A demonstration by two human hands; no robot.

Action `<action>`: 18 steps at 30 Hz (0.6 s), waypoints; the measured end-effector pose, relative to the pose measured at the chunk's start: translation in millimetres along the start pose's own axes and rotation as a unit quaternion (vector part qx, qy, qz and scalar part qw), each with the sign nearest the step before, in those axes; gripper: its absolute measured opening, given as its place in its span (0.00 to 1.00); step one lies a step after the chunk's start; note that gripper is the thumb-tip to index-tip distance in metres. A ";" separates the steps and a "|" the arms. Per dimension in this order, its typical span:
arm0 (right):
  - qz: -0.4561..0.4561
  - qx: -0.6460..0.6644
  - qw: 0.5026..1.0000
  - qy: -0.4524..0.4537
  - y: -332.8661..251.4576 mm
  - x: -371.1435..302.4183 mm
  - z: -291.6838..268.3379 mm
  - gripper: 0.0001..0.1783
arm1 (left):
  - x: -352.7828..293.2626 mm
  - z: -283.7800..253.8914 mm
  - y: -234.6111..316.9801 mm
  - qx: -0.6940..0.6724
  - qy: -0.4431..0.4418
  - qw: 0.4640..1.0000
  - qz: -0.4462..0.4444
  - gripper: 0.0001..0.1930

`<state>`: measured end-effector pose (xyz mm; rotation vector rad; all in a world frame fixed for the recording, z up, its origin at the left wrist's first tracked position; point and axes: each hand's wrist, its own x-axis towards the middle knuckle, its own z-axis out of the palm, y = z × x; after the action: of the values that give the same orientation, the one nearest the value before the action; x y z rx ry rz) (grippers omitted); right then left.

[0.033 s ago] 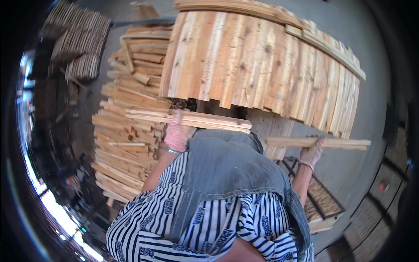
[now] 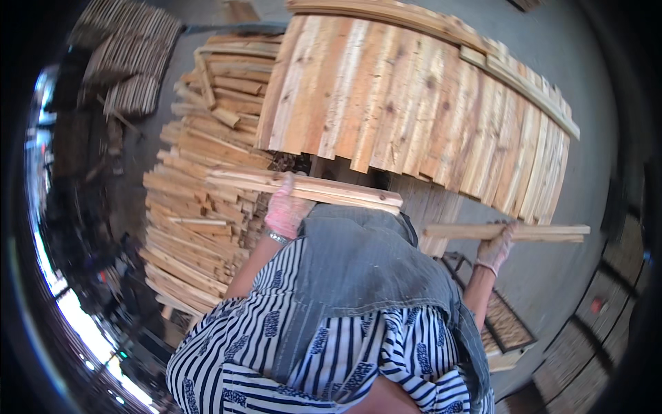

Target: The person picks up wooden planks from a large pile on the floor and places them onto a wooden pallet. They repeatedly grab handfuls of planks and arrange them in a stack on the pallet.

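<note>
My left hand (image 2: 284, 209), in a pinkish work glove, is closed round a bundle of pale wooden strips (image 2: 345, 190) held crosswise at my waist. The bundle's right end lies just above my grey apron (image 2: 365, 255). Off to the right, my right hand (image 2: 496, 247), also gloved, grips a second, shorter-looking pair of wooden strips (image 2: 545, 233) level with the apron's side. Its fingers wrap the strips from below and behind. Ahead of both hands spreads a broad layer of planks (image 2: 393, 96) laid side by side, with several strips (image 2: 386, 14) across their far edge.
A large heap of loose wooden strips (image 2: 200, 200) rises on my left, close to my left arm. Farther back at the left stand stacks of thin boards (image 2: 131, 62). At lower right is a dark metal frame (image 2: 514, 324) on the grey floor (image 2: 552, 276), with wooden pallets (image 2: 579, 345) beyond.
The view has shifted slightly, so the planks and both held bundles sit a little differently. Both hands keep their grip.
</note>
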<state>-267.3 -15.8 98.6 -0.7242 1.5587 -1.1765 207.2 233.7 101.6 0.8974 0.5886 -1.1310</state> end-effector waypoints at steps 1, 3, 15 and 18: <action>-0.029 -0.036 0.999 -0.010 -17.8 0.2 12.1 0.20 | 15.6 -23.6 -12.0 0.009 -0.017 1.000 -0.015 0.15; -0.059 -0.072 0.995 -0.024 -62.2 -12.7 44.8 0.23 | 38.3 -38.9 -35.3 0.076 -0.056 0.995 0.028 0.13; -0.091 -0.175 0.950 -0.242 -157.1 -14.0 165.0 0.39 | 90.4 18.7 -66.1 -0.080 0.066 0.994 0.042 0.15; -0.077 -0.161 0.947 -0.267 -161.0 -13.5 179.0 0.35 | 58.7 8.8 -69.4 -0.191 -0.023 0.977 0.089 0.10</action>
<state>-110.8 -117.9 251.1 -1.2824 1.2509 -0.7444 161.6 185.7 38.7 0.5779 0.6481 -0.8374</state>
